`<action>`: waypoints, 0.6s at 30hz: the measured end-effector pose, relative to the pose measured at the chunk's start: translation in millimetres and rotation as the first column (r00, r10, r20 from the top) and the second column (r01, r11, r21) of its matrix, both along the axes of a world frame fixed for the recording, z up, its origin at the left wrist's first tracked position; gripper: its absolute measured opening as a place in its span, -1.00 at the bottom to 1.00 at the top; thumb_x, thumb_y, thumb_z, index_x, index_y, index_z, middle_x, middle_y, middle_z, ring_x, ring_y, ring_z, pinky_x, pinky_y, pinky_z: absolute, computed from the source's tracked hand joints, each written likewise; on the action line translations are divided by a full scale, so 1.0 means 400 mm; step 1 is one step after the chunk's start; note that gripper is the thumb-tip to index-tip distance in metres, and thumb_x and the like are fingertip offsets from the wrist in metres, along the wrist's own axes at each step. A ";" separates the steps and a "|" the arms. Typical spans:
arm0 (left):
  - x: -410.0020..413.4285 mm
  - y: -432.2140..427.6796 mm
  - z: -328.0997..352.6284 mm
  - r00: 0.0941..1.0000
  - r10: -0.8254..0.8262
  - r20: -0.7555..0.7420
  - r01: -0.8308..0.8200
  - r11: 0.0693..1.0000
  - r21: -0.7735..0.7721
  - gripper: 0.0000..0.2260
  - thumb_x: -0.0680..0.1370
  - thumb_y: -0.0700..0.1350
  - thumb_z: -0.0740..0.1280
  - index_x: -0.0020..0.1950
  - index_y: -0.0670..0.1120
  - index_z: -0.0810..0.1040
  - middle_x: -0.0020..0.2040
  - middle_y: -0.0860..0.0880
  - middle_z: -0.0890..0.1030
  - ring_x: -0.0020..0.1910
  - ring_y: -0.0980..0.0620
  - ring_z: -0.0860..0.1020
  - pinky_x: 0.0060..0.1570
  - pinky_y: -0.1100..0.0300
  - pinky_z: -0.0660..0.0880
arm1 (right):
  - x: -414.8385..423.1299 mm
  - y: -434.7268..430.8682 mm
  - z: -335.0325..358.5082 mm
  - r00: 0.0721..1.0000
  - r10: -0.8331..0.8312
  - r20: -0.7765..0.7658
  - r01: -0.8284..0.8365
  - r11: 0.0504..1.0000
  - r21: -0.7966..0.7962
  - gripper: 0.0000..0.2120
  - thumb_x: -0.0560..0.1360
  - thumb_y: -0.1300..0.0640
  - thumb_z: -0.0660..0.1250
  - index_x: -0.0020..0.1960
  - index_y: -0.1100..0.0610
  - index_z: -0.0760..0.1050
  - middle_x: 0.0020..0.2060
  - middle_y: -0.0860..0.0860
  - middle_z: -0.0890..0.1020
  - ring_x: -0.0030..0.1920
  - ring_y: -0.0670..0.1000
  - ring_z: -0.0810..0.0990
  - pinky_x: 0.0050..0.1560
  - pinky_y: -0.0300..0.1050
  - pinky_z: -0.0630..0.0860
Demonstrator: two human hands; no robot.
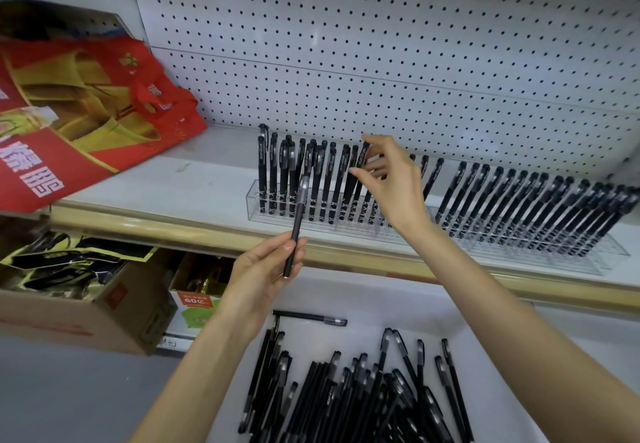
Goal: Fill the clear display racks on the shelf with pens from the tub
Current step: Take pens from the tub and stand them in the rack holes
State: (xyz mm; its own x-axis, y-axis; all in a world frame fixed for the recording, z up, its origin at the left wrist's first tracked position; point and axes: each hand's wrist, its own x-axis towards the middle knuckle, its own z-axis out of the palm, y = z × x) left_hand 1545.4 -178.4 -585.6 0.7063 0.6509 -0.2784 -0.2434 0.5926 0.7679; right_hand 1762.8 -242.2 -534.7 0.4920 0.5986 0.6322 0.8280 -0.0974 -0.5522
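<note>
Two clear display racks stand side by side on the white shelf. The left rack [254, 200] holds several upright black pens, and the right rack [602, 262] is packed with them. My left hand [258, 269] holds one black pen [297, 221] upright in front of the shelf edge. My right hand [394, 179] is raised at the left rack, thumb and fingers pinching the cap of a pen [362, 155] standing in it. Below, the white tub [377, 307] holds several loose black pens.
Red and gold gift bags [86, 113] lie on the shelf at the left. Cardboard boxes [79, 311] sit under the shelf at the lower left. A white pegboard [381, 44] backs the shelf. A beige shelf edge strip [173, 228] runs across.
</note>
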 end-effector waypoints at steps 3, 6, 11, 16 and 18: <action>0.001 -0.001 -0.002 1.000 -0.008 -0.010 0.008 1.000 0.005 -0.70 0.39 -0.23 0.38 0.12 -0.20 0.61 0.03 -0.14 0.68 -0.12 0.06 0.65 -0.13 0.27 0.59 | 0.007 0.000 -0.026 0.980 -0.037 0.198 0.050 0.997 -0.061 -0.57 0.43 0.13 0.47 0.26 0.15 0.48 -0.10 0.00 0.55 -0.19 -0.06 0.53 -0.11 -0.14 0.54; 0.000 0.001 -0.005 1.000 -0.002 -0.024 0.002 1.000 0.006 -0.70 0.41 -0.23 0.37 0.13 -0.20 0.60 0.03 -0.13 0.68 -0.11 0.07 0.65 -0.10 0.27 0.60 | 0.022 0.005 -0.043 0.923 -0.082 0.375 0.120 0.990 -0.080 -0.55 0.39 0.11 0.50 0.23 0.20 0.51 -0.12 0.08 0.54 -0.13 0.05 0.53 -0.08 -0.05 0.50; -0.001 0.004 0.000 1.000 0.009 -0.012 -0.009 1.000 0.009 -0.69 0.42 -0.25 0.36 0.16 -0.21 0.59 0.03 -0.15 0.68 -0.12 0.07 0.66 -0.11 0.28 0.60 | 0.037 0.011 -0.039 0.898 -0.118 0.424 0.148 0.988 -0.039 -0.51 0.35 0.08 0.53 0.22 0.20 0.52 -0.15 0.09 0.49 -0.13 0.08 0.49 -0.13 0.02 0.52; 0.009 -0.003 0.007 0.999 -0.027 -0.019 0.028 0.999 0.036 -0.72 0.47 -0.26 0.33 0.18 -0.20 0.59 0.04 -0.14 0.68 -0.11 0.07 0.65 -0.13 0.29 0.59 | 0.034 -0.003 -0.035 0.853 -0.119 0.508 0.163 0.986 -0.043 -0.45 0.35 0.07 0.52 0.29 0.18 0.49 -0.15 0.11 0.51 -0.11 0.07 0.43 -0.15 -0.02 0.48; 0.014 -0.007 0.009 0.999 -0.035 -0.025 0.037 0.998 0.048 -0.74 0.50 -0.27 0.32 0.18 -0.19 0.59 0.05 -0.14 0.67 -0.09 0.06 0.65 -0.13 0.29 0.59 | 0.034 -0.013 -0.032 0.864 -0.117 0.490 0.154 0.987 -0.035 -0.47 0.39 0.06 0.49 0.31 0.20 0.49 -0.14 0.10 0.50 -0.09 0.01 0.37 -0.12 -0.07 0.45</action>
State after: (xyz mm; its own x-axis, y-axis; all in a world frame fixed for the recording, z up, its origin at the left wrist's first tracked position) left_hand 1551.0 -181.3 -582.2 0.7229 0.6384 -0.2642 -0.2036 0.5623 0.8015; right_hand 1776.4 -247.6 -547.5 0.2144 0.6002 0.7706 0.9650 -0.2519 -0.0723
